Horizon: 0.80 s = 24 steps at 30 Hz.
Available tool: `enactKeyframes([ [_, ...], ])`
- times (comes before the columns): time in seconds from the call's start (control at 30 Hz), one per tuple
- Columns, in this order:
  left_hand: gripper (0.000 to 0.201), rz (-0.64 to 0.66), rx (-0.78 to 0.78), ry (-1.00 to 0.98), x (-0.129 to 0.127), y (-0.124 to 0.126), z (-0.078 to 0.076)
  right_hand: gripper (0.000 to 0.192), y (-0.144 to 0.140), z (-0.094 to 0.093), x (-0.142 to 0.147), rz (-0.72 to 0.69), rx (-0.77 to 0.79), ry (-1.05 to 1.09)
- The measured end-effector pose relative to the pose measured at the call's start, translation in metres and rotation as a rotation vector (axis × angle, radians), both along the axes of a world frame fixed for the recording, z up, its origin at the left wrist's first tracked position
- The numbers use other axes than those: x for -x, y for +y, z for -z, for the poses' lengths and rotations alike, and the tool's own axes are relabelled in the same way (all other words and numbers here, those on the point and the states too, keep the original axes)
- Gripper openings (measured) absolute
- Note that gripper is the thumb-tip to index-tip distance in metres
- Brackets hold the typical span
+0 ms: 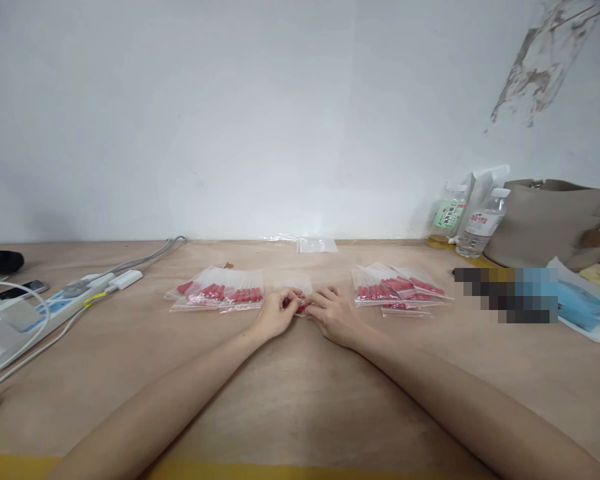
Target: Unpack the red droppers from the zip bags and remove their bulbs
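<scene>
A small clear zip bag [293, 283] with red pieces in it lies in front of me, partly covered by my fingers. My left hand [276, 315] is closed at its left side, thumb and forefinger pinched by the red pieces. From the right, my right hand [334, 316] has its thumb and bent fingers at the bag's other side, the remaining fingers a little apart. Left of my hands lie overlapping zip bags [245, 295] filled with red, tube-like pieces. A similar group of filled bags [380, 291] lies to the right.
A flat pale bag [317, 246] lies by the wall. At left are a power strip [63, 307] with cables and a phone [20, 291]. Two bottles [483, 223] stand before a grey-beige bag [555, 220] at right. Blue material [583, 307] lies near a blurred patch.
</scene>
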<state>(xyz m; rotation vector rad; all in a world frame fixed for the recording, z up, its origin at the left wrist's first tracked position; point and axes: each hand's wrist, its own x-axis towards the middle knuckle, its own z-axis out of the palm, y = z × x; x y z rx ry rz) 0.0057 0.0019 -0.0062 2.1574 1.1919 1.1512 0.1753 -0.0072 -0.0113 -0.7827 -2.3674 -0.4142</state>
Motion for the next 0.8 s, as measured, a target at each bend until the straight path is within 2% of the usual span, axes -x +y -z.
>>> enactKeyframes([
  [0.07, 0.015, -0.080, -0.034, -0.020, 0.001, 0.001, 0.002, 0.012, -0.001, -0.001, -0.002, -0.024, 0.074, 0.040],
  [0.17, 0.017, -0.154, -0.151, -0.038, 0.004, 0.000, 0.001, 0.010, -0.002, -0.004, -0.013, -0.141, 0.327, 0.145],
  [0.23, 0.021, -0.118, -0.207, 0.006, 0.009, -0.002, -0.001, 0.007, -0.003, -0.006, -0.023, -0.239, 0.488, 0.210],
  [0.3, 0.029, -0.027, -0.221, 0.120, 0.016, -0.003, -0.004, 0.009, -0.002, -0.007, -0.033, -0.264, 0.579, 0.282],
  [0.4, 0.042, 0.080, -0.176, 0.329, 0.025, -0.005, -0.008, 0.022, 0.003, -0.004, -0.042, -0.138, 0.583, 0.404],
  [0.47, 0.045, 0.134, -0.144, 0.419, 0.028, -0.006, -0.009, 0.018, 0.009, 0.001, -0.044, -0.030, 0.520, 0.454],
  [0.53, 0.045, 0.168, -0.143, 0.438, 0.029, -0.008, -0.009, 0.011, 0.014, 0.005, -0.044, 0.053, 0.429, 0.481],
  [0.6, 0.042, 0.155, -0.134, 0.400, 0.030, -0.012, -0.009, 0.016, 0.017, 0.007, -0.043, 0.116, 0.354, 0.471],
  [0.67, 0.039, 0.138, -0.102, 0.357, 0.032, -0.015, -0.007, 0.019, 0.017, 0.006, -0.042, 0.138, 0.337, 0.416],
  [0.8, 0.043, 0.194, -0.060, 0.338, 0.036, -0.020, -0.008, 0.015, 0.011, -0.001, -0.037, 0.046, 0.468, 0.289],
])
